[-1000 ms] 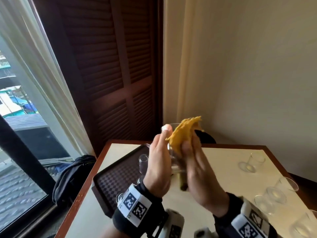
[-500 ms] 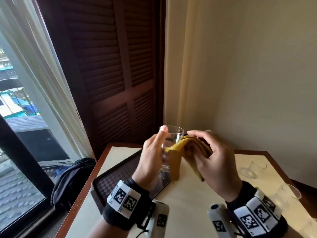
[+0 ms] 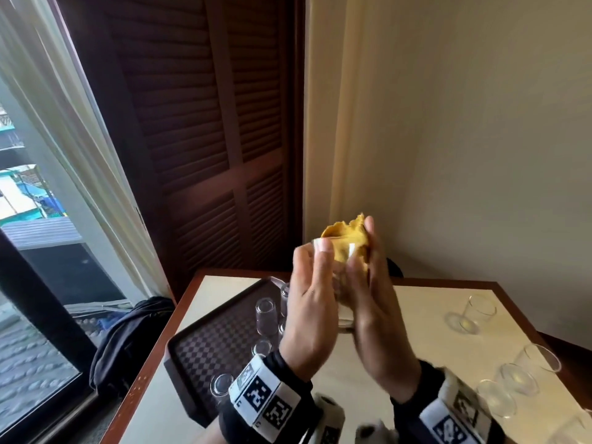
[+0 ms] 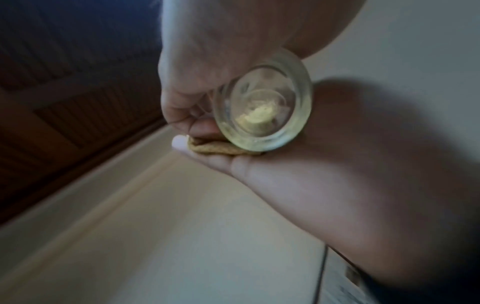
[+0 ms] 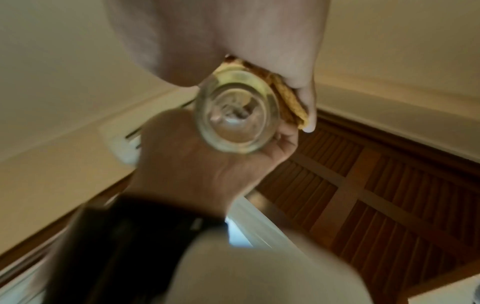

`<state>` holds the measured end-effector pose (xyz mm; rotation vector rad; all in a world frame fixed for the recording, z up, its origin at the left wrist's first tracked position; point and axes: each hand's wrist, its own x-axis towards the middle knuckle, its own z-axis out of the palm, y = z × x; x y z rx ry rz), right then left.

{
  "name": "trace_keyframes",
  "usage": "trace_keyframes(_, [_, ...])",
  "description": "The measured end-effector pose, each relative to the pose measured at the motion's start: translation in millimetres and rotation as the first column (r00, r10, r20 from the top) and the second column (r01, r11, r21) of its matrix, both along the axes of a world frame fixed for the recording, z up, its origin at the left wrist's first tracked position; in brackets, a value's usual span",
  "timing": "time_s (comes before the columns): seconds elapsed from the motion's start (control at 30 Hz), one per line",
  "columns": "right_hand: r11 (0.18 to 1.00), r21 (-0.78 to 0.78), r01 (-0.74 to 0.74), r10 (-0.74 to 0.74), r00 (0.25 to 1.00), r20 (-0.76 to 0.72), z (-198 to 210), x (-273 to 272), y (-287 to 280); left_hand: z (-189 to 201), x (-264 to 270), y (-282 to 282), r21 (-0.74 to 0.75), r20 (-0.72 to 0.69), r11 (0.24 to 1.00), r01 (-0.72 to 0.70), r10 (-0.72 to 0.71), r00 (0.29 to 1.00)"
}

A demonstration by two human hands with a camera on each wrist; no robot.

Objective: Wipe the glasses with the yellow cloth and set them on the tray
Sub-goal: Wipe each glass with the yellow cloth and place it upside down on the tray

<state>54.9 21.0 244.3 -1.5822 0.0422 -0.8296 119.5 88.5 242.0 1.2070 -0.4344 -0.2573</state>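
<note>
Glass (image 3: 340,285) sits upright between my two palms, raised above the table (image 3: 413,318). My left hand (image 3: 309,310) wraps its side, fingers curled round the wall and fingertips at the rim. My right hand (image 3: 373,310) presses the yellow cloth (image 3: 347,243) against the other side with fingers nearly straight, and the cloth bunches over and into the mouth; through the thick base it shows as a pale wad inside. The table is cream-topped with a reddish wooden edge, set in a corner by a plain wall (image 3: 496,139), a dark louvred door (image 3: 205,123) and a window with a pale curtain (image 3: 64,129). On its left a dark checkered tray (image 3: 208,347) holds several small glasses (image 3: 266,317). More empty glasses (image 3: 512,376) stand on the tabletop to the right.
</note>
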Motion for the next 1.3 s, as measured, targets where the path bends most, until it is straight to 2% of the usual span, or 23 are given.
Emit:
trace_keyframes(0.07, [1.000, -0.014, 0.006, -0.005, 0.999, 0.035, -6.7, -3.7, 6.1, -0.2, 10.0, 0.2, -0.003, -0.004, 1.000, -0.021, 0.021, 1.000])
trace_keyframes(0.2, [0.948, 0.308, 0.075, -0.100, 0.993, 0.065, 10.1, 1.2, -17.9, -6.9, 8.8, 4.1, -0.019, 0.037, 0.997, 0.077, -0.076, 0.996])
trace_keyframes(0.27, [0.931, 0.345, 0.119, -0.141, 0.989, 0.041, 13.0, 3.2, -22.1, -9.5, 4.7, 1.7, -0.017, 0.050, 0.998, 0.058, -0.057, 0.997])
trace_keyframes(0.4, [0.965, 0.135, 0.227, -0.235, 0.971, 0.049, -5.7, -4.7, -9.2, -6.8, 11.3, -3.9, -0.021, 0.052, 0.996, -0.084, 0.085, 0.995])
trace_keyframes(0.47, [0.984, 0.090, 0.154, -0.159, 0.986, 0.055, -15.5, -8.7, 1.7, -3.8, 15.0, -3.9, -0.021, 0.030, 0.992, -0.121, 0.122, 0.992])
trace_keyframes(0.57, [0.992, 0.063, 0.113, -0.114, 0.993, 0.014, -12.2, -7.1, 0.7, -5.7, 8.5, -3.9, 0.008, 0.047, 0.997, -0.072, 0.072, 0.996])
trace_keyframes(0.63, [0.986, 0.157, 0.063, -0.065, 0.998, 0.011, -4.6, -5.3, -6.6, -8.9, 2.2, -3.4, -0.002, 0.049, 1.000, 0.005, -0.005, 0.999])
trace_keyframes(0.7, [0.992, 0.127, 0.029, -0.033, 0.999, 0.027, -0.8, -6.7, -4.4, -5.7, 1.9, -2.6, -0.019, 0.041, 0.996, 0.086, -0.086, 0.996])
trace_keyframes(0.77, [0.998, -0.054, 0.036, -0.034, 0.999, 0.041, -6.3, -11.4, 7.7, 3.1, 9.5, -0.6, -0.044, 0.035, 0.995, 0.087, -0.086, 0.996])
trace_keyframes(0.83, [0.952, -0.298, 0.068, -0.053, 0.997, 0.059, -11.9, -14.4, 15.3, 10.8, 15.3, 1.3, -0.102, -0.048, 0.992, 0.074, -0.080, 0.996])
trace_keyframes(0.87, [0.940, -0.335, 0.067, -0.048, 0.997, 0.065, -10.8, -12.1, 11.6, 10.7, 15.5, 1.9, -0.117, -0.086, 0.990, 0.079, -0.090, 0.992])
trace_keyframes(1.0, [0.983, -0.135, 0.125, -0.116, 0.991, 0.070, 14.3, 1.8, -13.4, 0.9, 6.2, 0.7, -0.107, -0.101, 0.972, 0.208, -0.218, 0.971])
trace_keyframes(1.03, [0.978, -0.157, 0.139, -0.128, 0.989, 0.074, 15.2, 1.5, -11.0, 0.6, 7.8, 0.8, -0.121, -0.099, 0.969, 0.217, -0.230, 0.968])
trace_keyframes(1.13, [0.907, -0.389, 0.162, -0.137, 0.986, 0.091, -3.1, -3.3, 8.9, 6.8, 20.3, 3.8, -0.189, -0.080, 0.959, 0.210, -0.228, 0.970])
trace_keyframes(1.17, [0.891, -0.421, 0.171, -0.137, 0.984, 0.111, -9.3, -2.9, 10.1, 7.4, 23.9, 4.4, -0.203, -0.071, 0.957, 0.209, -0.227, 0.971])
trace_keyframes(1.2, [0.904, -0.393, 0.167, -0.132, 0.984, 0.116, -10.0, -0.6, 4.7, 7.7, 24.7, 5.1, -0.201, -0.052, 0.954, 0.221, -0.235, 0.971])
trace_keyframes(1.3, [0.987, -0.118, 0.111, -0.100, 0.991, 0.092, 11.3, 8.0, -17.5, 6.2, 17.2, 5.3, -0.173, -0.003, 0.936, 0.307, -0.312, 0.950])
